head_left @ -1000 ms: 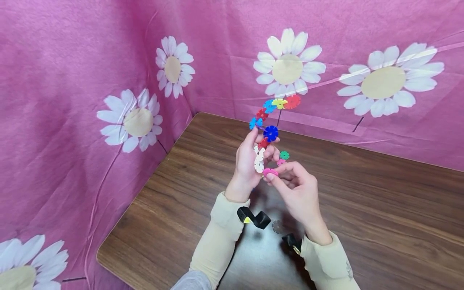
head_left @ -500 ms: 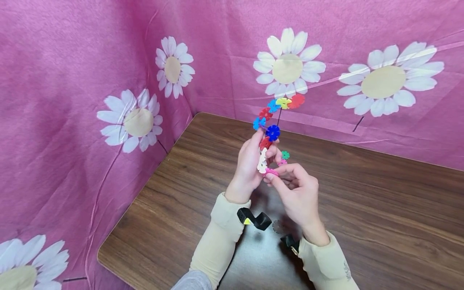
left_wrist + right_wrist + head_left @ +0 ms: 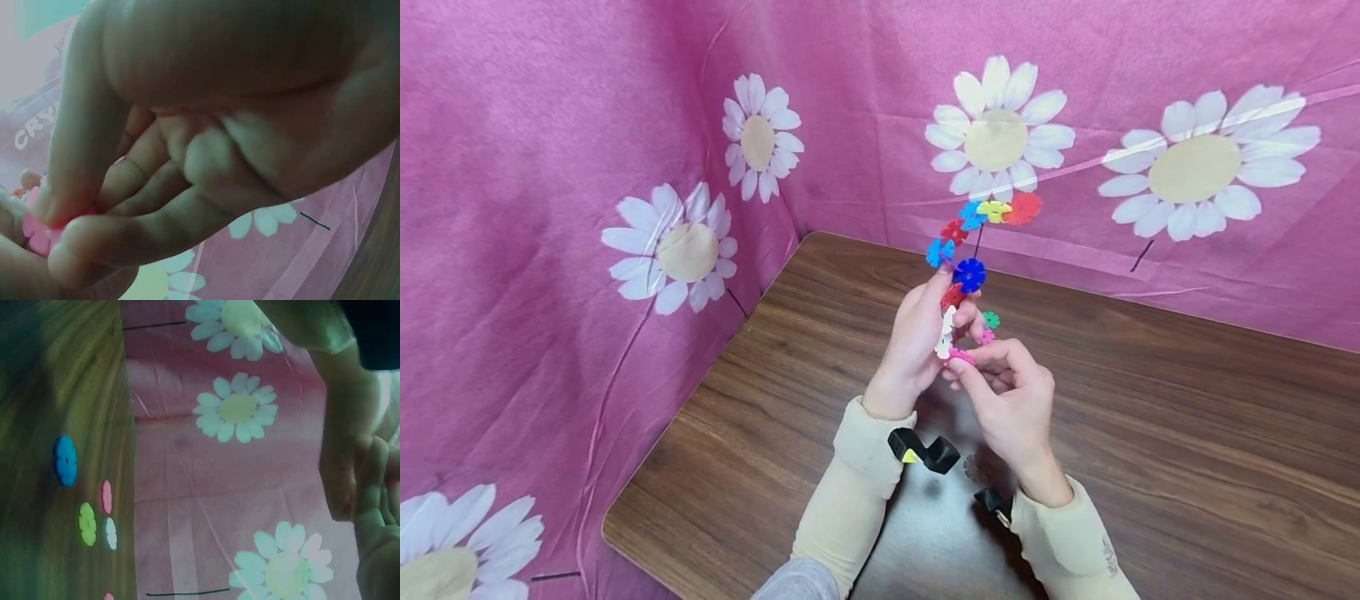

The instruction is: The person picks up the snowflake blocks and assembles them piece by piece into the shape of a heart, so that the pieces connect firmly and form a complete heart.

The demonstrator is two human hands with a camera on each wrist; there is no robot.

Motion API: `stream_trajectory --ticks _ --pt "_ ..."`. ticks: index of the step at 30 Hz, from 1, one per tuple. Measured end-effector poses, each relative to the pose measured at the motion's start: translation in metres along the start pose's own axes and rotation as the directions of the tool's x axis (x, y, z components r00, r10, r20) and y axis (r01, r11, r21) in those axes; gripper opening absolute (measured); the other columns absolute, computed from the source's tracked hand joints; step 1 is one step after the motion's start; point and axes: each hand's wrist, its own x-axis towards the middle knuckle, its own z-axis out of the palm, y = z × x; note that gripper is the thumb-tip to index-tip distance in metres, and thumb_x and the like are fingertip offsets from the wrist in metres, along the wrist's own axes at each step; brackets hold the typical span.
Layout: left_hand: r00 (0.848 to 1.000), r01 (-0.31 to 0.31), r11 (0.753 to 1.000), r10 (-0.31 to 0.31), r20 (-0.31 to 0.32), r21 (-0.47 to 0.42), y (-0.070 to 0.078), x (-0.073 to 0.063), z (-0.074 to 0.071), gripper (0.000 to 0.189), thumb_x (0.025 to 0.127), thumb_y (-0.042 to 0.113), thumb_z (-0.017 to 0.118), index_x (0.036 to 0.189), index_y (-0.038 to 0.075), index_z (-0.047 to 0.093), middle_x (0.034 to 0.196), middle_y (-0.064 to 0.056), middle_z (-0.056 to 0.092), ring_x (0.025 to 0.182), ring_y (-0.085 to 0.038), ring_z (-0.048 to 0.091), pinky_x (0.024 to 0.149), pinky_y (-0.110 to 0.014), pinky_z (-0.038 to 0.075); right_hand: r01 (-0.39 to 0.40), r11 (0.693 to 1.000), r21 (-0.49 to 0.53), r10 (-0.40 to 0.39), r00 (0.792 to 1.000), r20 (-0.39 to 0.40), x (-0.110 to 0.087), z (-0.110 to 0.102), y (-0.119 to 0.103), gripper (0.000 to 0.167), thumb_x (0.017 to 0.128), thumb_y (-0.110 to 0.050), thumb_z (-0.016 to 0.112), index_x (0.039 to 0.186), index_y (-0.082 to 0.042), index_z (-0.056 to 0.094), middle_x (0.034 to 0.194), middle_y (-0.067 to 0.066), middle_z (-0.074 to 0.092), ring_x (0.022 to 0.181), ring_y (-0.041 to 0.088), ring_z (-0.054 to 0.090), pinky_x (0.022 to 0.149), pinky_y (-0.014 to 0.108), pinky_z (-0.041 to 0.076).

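A chain of interlocking flower-shaped plastic discs is held up over the table, in red, yellow, blue, white and pink. My left hand grips it, the thumb lying along it below a light blue disc and the fingers behind. At the chain's lower end, my right hand pinches a pink disc between thumb and fingertips, close against the white discs. In the left wrist view, fingertips close on a pink disc. Green and pink discs show just beyond the hands. Part of the chain is hidden by fingers.
The brown wooden table extends to the right, its left edge beside a pink curtain with printed daisies. In the right wrist view, blue, yellow-green, pink and white discs lie on the table.
The chain's upper part has shifted rightward with my left hand, and the white discs have turned nearly edge-on. My right hand keeps its pinch on the pink disc.
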Motion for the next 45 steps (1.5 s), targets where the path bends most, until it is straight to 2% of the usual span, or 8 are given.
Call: stream_trajectory --ticks 8,13,17,21,30,36,45 --pt "0.997 -0.044 0.993 0.038 -0.062 -0.112 -0.001 0.006 -0.006 0.038 0.106 0.032 0.033 0.087 0.007 0.056 0.054 0.006 0.045 0.049 -0.008 0.055 0.055 -0.016 0.049 -0.131 0.991 -0.036 0.132 0.991 0.011 0.001 -0.005 -0.007 0.019 0.074 0.023 0.067 0.087 0.016 0.055 0.078 -0.001 0.073 0.059 0.013 0.070 0.054 0.029 0.057" --pt "0.996 -0.062 0.996 0.057 -0.071 -0.067 -0.003 0.004 -0.002 0.040 0.106 0.033 0.033 0.086 0.009 0.057 0.055 0.005 0.046 0.050 -0.008 0.056 0.055 -0.018 0.047 -0.145 0.989 0.036 0.144 0.989 0.010 -0.001 0.000 -0.011 0.019 0.077 0.020 0.066 0.089 0.018 0.052 0.076 0.002 0.073 0.059 0.013 0.070 0.054 0.030 0.058" --pt "0.990 -0.097 0.995 0.094 -0.101 -0.020 -0.005 0.002 0.003 0.040 0.106 0.033 0.032 0.084 0.010 0.056 0.054 0.005 0.046 0.049 -0.009 0.055 0.055 -0.019 0.046 -0.130 0.990 0.049 0.132 0.991 -0.032 -0.002 0.005 -0.013 0.018 0.078 0.018 0.067 0.089 0.019 0.052 0.076 0.004 0.072 0.057 0.012 0.069 0.053 0.027 0.057" --pt "0.985 -0.120 0.993 0.122 -0.121 0.019 -0.007 0.002 0.006 0.040 0.106 0.033 0.032 0.083 0.009 0.055 0.053 0.005 0.044 0.049 -0.008 0.054 0.056 -0.020 0.046 -0.154 0.987 0.039 0.157 0.984 -0.085 -0.004 0.008 -0.015 0.018 0.079 0.015 0.068 0.089 0.019 0.052 0.075 0.004 0.072 0.054 0.013 0.068 0.050 0.027 0.056" --pt "0.987 -0.085 0.994 0.093 -0.129 0.067 -0.009 0.003 0.010 0.039 0.106 0.032 0.034 0.083 0.010 0.055 0.052 0.004 0.044 0.047 -0.009 0.052 0.052 -0.022 0.045 -0.234 0.970 0.061 0.241 0.959 -0.151 -0.002 0.009 -0.016 0.020 0.078 0.015 0.069 0.087 0.020 0.052 0.066 0.005 0.070 0.048 0.013 0.065 0.048 0.027 0.055" --pt "0.990 -0.044 0.997 0.052 -0.128 0.064 -0.011 0.006 0.009 0.038 0.106 0.033 0.034 0.084 0.010 0.055 0.053 0.003 0.044 0.047 -0.009 0.052 0.051 -0.022 0.045 -0.290 0.954 0.077 0.300 0.933 -0.198 -0.002 0.012 -0.013 0.015 0.080 0.012 0.069 0.085 0.014 0.055 0.064 0.006 0.069 0.046 0.013 0.064 0.046 0.027 0.054" --pt "0.991 -0.018 0.999 0.024 -0.131 0.047 -0.015 0.009 0.009 0.037 0.106 0.032 0.033 0.084 0.011 0.054 0.053 0.003 0.045 0.047 -0.009 0.052 0.050 -0.021 0.045 -0.306 0.946 0.104 0.323 0.901 -0.290 -0.004 0.018 -0.009 0.014 0.080 0.015 0.067 0.083 0.004 0.058 0.059 0.004 0.068 0.045 0.013 0.063 0.044 0.024 0.053"
